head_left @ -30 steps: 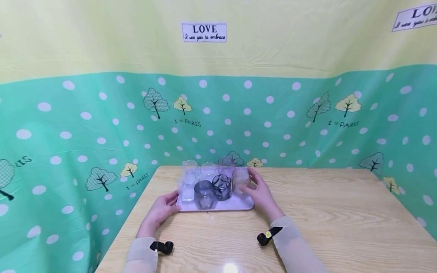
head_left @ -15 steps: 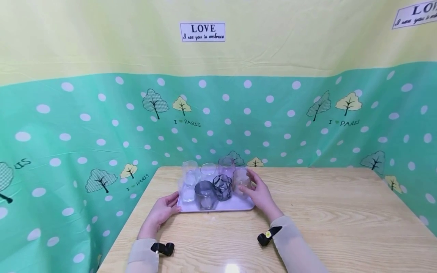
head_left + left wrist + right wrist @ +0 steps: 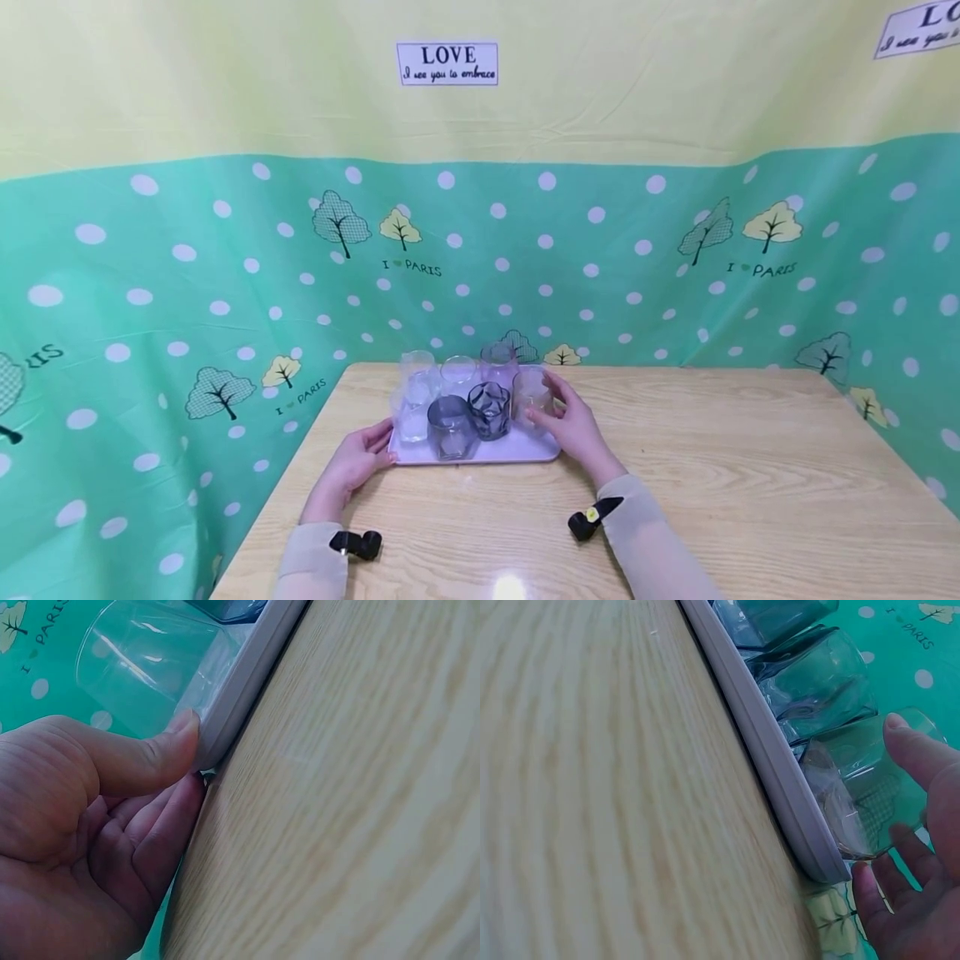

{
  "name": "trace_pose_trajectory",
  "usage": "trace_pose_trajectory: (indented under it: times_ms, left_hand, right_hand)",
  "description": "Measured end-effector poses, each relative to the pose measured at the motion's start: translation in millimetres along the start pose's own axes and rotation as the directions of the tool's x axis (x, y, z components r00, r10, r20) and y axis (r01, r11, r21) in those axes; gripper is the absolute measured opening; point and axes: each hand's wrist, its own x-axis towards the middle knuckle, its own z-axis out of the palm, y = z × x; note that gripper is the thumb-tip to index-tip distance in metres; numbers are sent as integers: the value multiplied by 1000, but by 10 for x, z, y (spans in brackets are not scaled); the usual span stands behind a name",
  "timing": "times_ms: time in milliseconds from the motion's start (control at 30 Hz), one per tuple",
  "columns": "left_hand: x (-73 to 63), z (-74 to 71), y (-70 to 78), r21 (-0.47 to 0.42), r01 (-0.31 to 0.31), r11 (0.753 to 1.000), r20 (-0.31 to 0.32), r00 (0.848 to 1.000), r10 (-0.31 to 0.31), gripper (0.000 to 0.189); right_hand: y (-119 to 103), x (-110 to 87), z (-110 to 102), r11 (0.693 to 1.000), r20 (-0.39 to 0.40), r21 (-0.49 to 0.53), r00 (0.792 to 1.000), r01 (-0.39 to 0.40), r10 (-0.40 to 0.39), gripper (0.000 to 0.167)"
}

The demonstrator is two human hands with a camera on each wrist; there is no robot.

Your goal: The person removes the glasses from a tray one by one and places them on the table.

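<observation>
At the far left part of wood-grain table [image 3: 720,467]: pale lilac tray [image 3: 510,452], crowded with upright glasses. At near left corner of tray: left hand [image 3: 352,458], thumb on the rim, fingers bent in below it, closed down to the thickness of the edge, pinching the corner. Slight lift of this corner: cannot tell. Just inside the corner: clear glass [image 3: 150,667]. At right end of tray: right hand [image 3: 573,423], parted only to the width of faintly amber glass [image 3: 529,398], thumb across the near side, fingers curled round the right side, holding it; exact contact of lower fingers unclear in right wrist view. Base of glass on tray, near the right edge. Just left of it: dark wavy glass [image 3: 489,411], then smoky grey glass [image 3: 452,429] toward the front. Along the back: pinkish glass [image 3: 498,363], more clear glassware to its left, outlines overlapping, no firm count. Behind table: green dotted curtain [image 3: 420,312] with printed trees. On both pale sleeves: black strapped device, left one [image 3: 358,544] and right one [image 3: 592,518].
</observation>
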Motion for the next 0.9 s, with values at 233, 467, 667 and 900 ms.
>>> trace_pose_trajectory:
  times_ms: [233,467,667,900]
  left_hand:
    - [10,-13,-33,37,16,999,-12,1000,-16,77]
    - [28,-20,-30,25,11,1000,-12,1000,-11,78]
    - [35,-18,-8,35,7,999,-6,1000,-7,78]
    - [9,-24,-11,20,-1,1000,12,1000,1,78]
  right_hand:
    - [13,-6,-29,999,18,3,999,-41,41,92]
    - [-28,17,-70,999,-14,25,1000,-20,20,91]
    - [-7,31,-138,999,-22,35,999,-41,41,89]
    - [29,38,-169,998,-9,54,999,-38,38,89]
